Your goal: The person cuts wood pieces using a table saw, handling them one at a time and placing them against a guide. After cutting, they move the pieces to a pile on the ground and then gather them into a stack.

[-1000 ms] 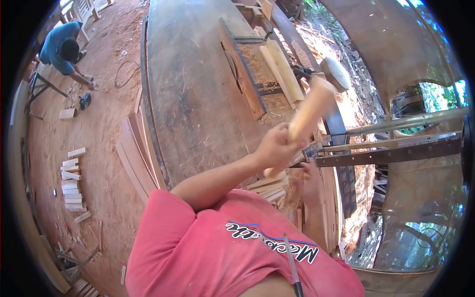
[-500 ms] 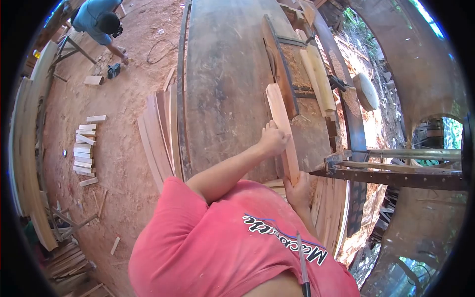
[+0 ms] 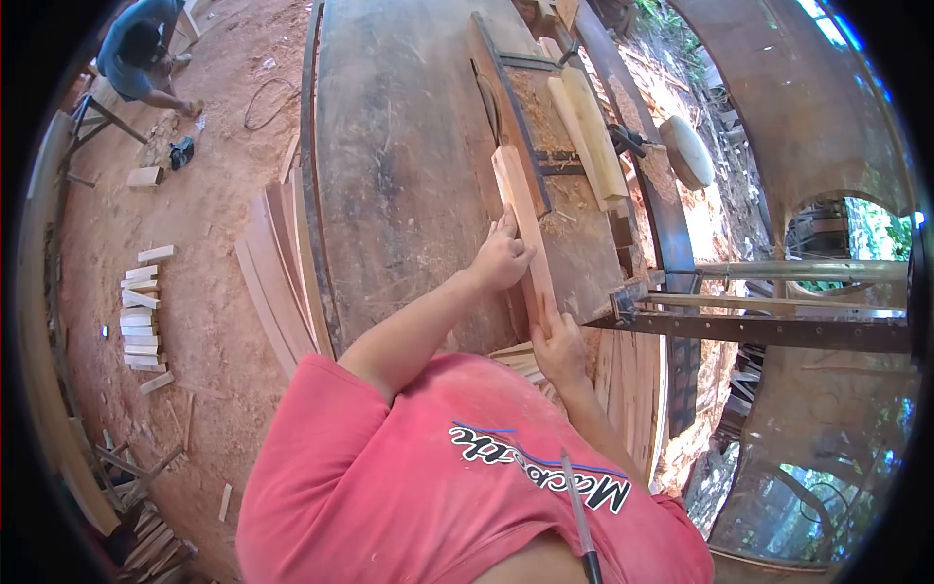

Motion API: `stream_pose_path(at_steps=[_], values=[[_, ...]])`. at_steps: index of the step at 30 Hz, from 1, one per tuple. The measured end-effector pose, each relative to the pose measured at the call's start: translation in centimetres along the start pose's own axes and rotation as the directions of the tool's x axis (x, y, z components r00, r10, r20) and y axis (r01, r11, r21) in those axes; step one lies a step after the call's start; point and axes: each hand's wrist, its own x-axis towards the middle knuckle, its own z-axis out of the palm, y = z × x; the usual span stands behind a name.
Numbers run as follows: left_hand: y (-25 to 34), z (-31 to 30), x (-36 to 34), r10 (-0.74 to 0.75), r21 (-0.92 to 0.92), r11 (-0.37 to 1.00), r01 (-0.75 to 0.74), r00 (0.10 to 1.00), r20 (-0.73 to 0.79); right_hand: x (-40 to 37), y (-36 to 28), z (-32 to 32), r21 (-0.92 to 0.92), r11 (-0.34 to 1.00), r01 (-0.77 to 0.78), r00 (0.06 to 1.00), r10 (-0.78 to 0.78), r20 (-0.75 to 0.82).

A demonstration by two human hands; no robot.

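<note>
A squared length of timber (image 3: 523, 229) lies lengthwise on a large worn saw table (image 3: 399, 146), its far end beside a wooden fence (image 3: 514, 117). A dark curved edge, seemingly a saw blade (image 3: 488, 102), shows just beyond that end, left of the fence. My left hand (image 3: 504, 258) presses against the timber's left side near its middle, fingers pointing forward along it. At the near end, my right hand (image 3: 559, 350) is closed around the timber, thumb on top.
Pale wooden boards (image 3: 589, 136) lie right of the fence. Planks (image 3: 277, 263) lean at the table's left edge. Short cut blocks (image 3: 141, 321) are stacked on the dirt floor. Another person (image 3: 141, 49) bends down at the upper left. A metal-edged beam (image 3: 769, 326) juts out at right.
The view has shifted, so the scene sits further left. The timber lies straighter along the fence. My left fingers have stretched forward along it, and my right hand has edged forward.
</note>
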Motion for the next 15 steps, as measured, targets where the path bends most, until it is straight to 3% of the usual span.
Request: stream_pose_path(at_steps=[3, 15], values=[[0.2, -0.1, 0.9, -0.039, 0.020, 0.999, 0.039, 0.999, 0.009, 0.9, 0.6, 0.5, 0.056, 0.995, 0.079, 0.996, -0.076, -0.050], [0.1, -2.3, 3.0, -0.077, -0.007, 0.997, 0.078, 0.996, 0.054, 4.1, -0.2, -0.2, 0.028, 0.996, 0.083, 0.997, -0.083, -0.001]])
